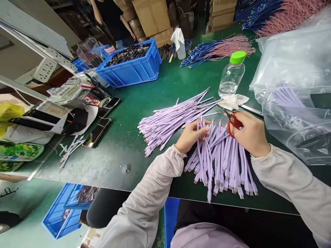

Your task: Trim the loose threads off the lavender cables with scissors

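Note:
My left hand (pixel 192 136) is closed on a lilac flat cable (pixel 209 165), thumb pressed against the fingers close to its bare wire end. Red-handled cutters (pixel 234 120) sit in my right hand (pixel 252 132), their dark tips pointing up and left. Beneath and between both hands spreads a pile of lilac cables (pixel 227 162), with metal plugs toward me and stripped ends away from me. A second heap of lilac cables (pixel 170 119) lies beyond my left hand, its wire ends to the right.
A clear bottle with a green cap (pixel 231 75) and a crumpled white cloth (pixel 232 101) stand beyond my right hand. Plastic bags (pixel 294 62) lie at right. A blue crate (pixel 129 69) holds dark parts; phones (pixel 99 132) lie at left. Another person (pixel 111 20) stands behind.

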Demonstrator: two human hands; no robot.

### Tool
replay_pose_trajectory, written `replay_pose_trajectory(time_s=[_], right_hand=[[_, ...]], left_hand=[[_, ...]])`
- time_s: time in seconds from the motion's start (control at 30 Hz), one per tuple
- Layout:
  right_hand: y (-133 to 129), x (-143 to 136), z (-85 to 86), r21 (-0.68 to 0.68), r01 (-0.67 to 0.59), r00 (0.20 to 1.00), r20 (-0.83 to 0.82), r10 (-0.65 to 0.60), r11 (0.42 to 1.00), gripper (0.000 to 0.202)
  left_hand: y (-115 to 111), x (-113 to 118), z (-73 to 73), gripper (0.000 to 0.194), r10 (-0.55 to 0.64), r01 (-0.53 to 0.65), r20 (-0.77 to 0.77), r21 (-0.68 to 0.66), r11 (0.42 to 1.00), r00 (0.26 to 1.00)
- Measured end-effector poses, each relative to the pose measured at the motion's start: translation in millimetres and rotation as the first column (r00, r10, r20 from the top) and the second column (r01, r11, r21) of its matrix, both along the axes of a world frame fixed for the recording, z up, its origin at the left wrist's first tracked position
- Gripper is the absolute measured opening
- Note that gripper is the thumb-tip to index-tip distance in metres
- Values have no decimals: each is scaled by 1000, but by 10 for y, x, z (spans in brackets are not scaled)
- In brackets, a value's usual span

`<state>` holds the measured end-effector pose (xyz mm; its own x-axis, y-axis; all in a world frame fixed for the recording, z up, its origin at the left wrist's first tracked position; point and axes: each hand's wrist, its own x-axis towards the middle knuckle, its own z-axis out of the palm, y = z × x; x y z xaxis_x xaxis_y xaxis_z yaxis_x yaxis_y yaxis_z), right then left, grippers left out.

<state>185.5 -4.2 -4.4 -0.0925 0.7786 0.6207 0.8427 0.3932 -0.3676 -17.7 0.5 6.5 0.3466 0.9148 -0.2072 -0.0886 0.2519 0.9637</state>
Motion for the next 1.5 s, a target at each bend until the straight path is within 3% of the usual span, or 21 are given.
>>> replay_pose_trajectory(time_s=[0.17, 0.4, 0.63, 0.83, 1.0, 1.13, 1.3, 1.4, 1.5], right_hand=[[-14, -42, 21, -60, -135, 979, -163, 124, 989, 13], [-57, -73, 37, -99, -249, 942, -255, 218, 963, 12], [-80, -115, 39, -141, -373, 898, -302, 319, 917, 17], [-80, -108, 14, -137, -335, 900, -341, 273, 932, 16], [-69, -103, -11, -103, -365, 903, -281, 325, 925, 15], [-64, -88, -30, -79, -322, 919, -266, 292, 943, 14], [-71, -112, -9, -159, -299, 904, -363, 226, 941, 14], [-59, -145, 21, -334, -316, 843, -529, 101, 888, 23], [-40, -162, 48, -440, -467, 725, -688, 46, 767, 34]], left_hand=[[-2, -20, 10, 36, -11, 43, 143, -222, 974, 990], [-6, 32, -29, 28, 112, -47, 188, -319, 947, 976], [-33, 89, -46, 33, 135, -99, 125, -260, 961, 983], [-45, 120, -64, 37, 152, -127, 98, -219, 967, 984], [-53, 138, -89, 38, 147, -131, 78, -178, 975, 986], [-54, 142, -89, 40, 163, -146, 86, -178, 973, 983], [-64, 153, -81, 38, 134, -125, 59, -140, 982, 989], [-72, 166, -91, 36, 82, -77, 36, -105, 991, 996], [-70, 170, -106, 36, 47, -43, 34, -92, 995, 998]])
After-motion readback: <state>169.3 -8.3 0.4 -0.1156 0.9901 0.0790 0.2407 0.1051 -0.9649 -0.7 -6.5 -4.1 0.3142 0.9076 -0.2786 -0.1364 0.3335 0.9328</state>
